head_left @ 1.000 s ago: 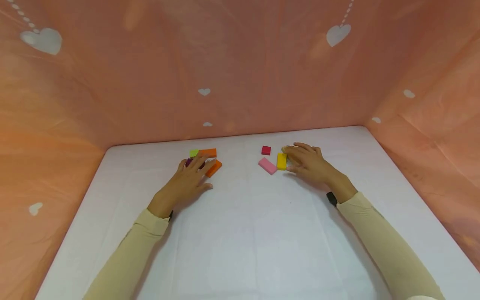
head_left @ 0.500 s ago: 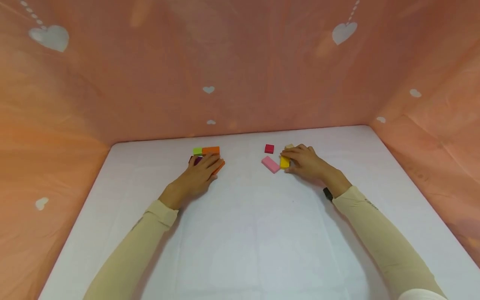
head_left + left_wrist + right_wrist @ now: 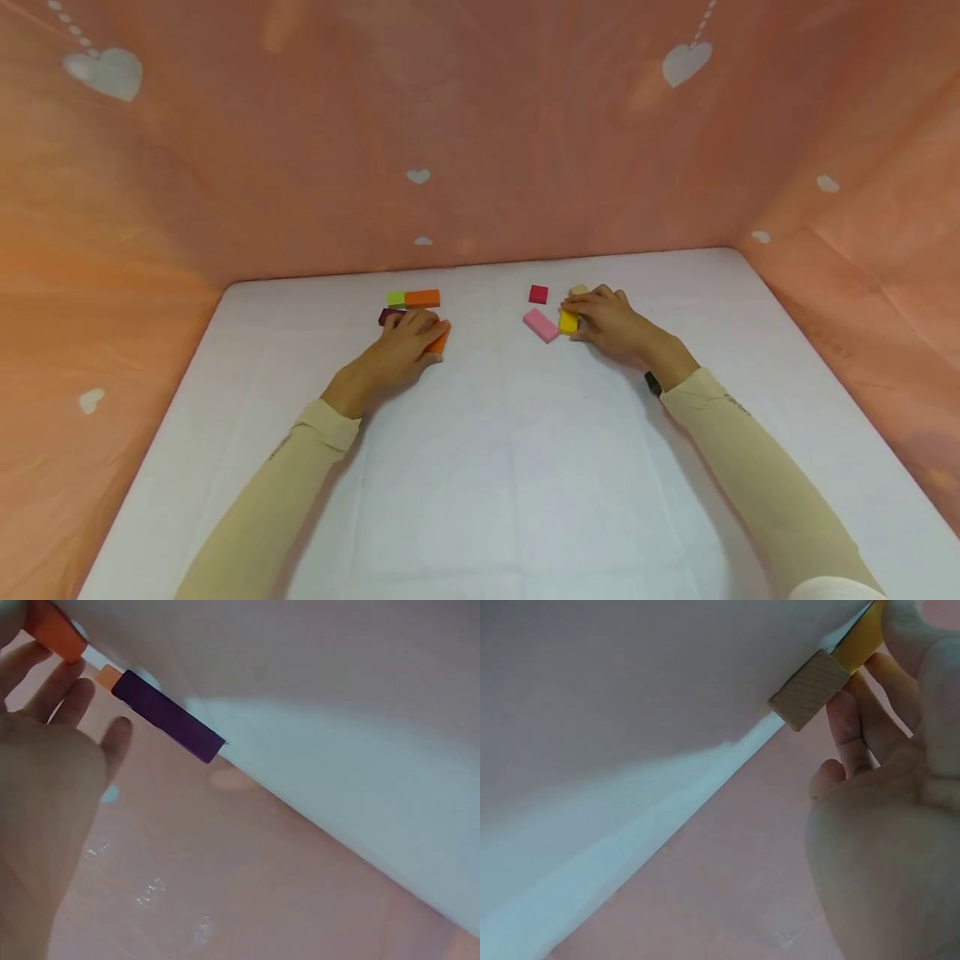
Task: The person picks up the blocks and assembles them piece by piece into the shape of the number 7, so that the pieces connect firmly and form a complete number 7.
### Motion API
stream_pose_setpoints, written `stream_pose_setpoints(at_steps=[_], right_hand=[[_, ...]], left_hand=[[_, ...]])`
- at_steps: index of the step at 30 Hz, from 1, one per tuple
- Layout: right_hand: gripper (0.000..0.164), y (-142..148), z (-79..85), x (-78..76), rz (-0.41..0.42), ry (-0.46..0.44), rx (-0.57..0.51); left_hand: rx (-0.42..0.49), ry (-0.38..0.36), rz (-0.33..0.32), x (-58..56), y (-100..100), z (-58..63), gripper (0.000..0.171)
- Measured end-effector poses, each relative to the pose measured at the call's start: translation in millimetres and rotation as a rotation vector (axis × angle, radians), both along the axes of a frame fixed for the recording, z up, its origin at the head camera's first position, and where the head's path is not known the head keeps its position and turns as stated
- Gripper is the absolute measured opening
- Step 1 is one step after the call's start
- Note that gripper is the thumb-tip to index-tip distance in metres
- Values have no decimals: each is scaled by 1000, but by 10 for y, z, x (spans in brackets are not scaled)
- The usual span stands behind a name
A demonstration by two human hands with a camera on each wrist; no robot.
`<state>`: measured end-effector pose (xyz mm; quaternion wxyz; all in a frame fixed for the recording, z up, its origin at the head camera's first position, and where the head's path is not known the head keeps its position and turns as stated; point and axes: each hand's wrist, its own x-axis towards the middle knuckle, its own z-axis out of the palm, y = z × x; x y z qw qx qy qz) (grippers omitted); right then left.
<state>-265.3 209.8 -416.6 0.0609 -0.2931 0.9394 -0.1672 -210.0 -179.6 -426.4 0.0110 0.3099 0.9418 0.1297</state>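
In the head view my left hand pinches an orange block between thumb and fingers; the left wrist view shows the orange block in that grip too. Just behind those fingers lies a purple block, partly hidden by the hand. On the other side, my right hand grips a yellow block by its edges. A plain wooden block lies right by the yellow block in the right wrist view. A pink block rests left of the yellow one.
A lime green block and a second orange block lie end to end behind my left hand. A small red block is behind the pink one. White cloth covers the table; a peach curtain surrounds it.
My left hand has moved slightly right and its thumb and fingers have closed on the near orange block. My right fingers have come onto the yellow block. The head view has shifted a little.
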Motion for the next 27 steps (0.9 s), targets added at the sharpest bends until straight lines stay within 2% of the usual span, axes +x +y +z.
stream_pose_setpoints(at_steps=[5, 12, 18, 27], right_hand=[[60, 1, -4, 18, -31, -35, -50], [60, 12, 6, 38, -67, -84, -68], [61, 35, 25, 63, -119, -140, -92], [61, 14, 26, 33, -71, -117, -80]], left_hand=[[-15, -37, 34, 50, 93, 22, 58], [-39, -39, 41, 261, 212, 61, 63], [-35, -75, 36, 409, 250, 116, 61], [7, -94, 105, 624, 206, 146, 58]])
